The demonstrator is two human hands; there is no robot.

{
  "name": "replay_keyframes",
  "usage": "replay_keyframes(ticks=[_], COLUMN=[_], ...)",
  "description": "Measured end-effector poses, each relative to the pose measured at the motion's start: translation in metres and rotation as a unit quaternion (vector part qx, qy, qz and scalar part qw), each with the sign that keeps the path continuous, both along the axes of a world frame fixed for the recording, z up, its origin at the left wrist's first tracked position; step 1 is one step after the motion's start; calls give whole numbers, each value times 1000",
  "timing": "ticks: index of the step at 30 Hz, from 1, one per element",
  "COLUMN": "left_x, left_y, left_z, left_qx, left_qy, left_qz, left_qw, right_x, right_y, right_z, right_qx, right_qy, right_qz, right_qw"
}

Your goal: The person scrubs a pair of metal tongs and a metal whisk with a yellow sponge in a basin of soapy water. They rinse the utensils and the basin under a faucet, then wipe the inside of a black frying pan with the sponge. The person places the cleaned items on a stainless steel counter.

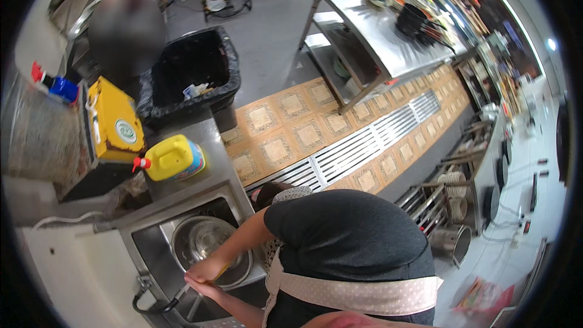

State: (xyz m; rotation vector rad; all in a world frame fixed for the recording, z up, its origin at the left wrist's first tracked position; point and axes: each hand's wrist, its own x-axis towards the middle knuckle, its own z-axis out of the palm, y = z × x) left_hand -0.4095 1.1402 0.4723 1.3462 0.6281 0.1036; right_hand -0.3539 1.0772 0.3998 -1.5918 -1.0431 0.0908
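Note:
Over a stainless steel sink (152, 255), my right hand (207, 269) and my left hand (206, 288) meet with their fingers together. They are near the rim of a round steel basin (182, 232) that stands in the sink. A strip of something yellow (222, 273) shows beside my right palm; whether it is held cannot be told. The pale end of a black faucet hose (171, 305) points at my fingers from the left. What lies between the hands is hidden.
Beyond the sink, a yellow jug (171, 158) with a red cap stands on the steel counter (212, 152), near a yellow box (114, 118) and a blue spray bottle (63, 89). A black-lined bin (189, 61) stands behind. Further off is a steel table (391, 48) with pots.

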Motion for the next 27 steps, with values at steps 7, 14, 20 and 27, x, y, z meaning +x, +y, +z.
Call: replay_keyframes(ticks=[7, 14, 20, 27], left_x=[6, 11, 8, -20], left_y=[18, 51, 19, 32], left_z=[-32, -61, -1, 10], left_qx=[129, 308, -44, -258], left_qy=[16, -9, 52, 11], left_qz=[-139, -352, 34, 161], left_qw=[982, 884, 997, 953], right_x=[2, 16, 19, 3], right_y=[-10, -46, -30, -6], right_z=[16, 38, 20, 20], right_qx=[-7, -56, -69, -5], right_qy=[322, 163, 55, 71], right_qz=[-180, -131, -53, 105], right_qw=[929, 976, 995, 992])
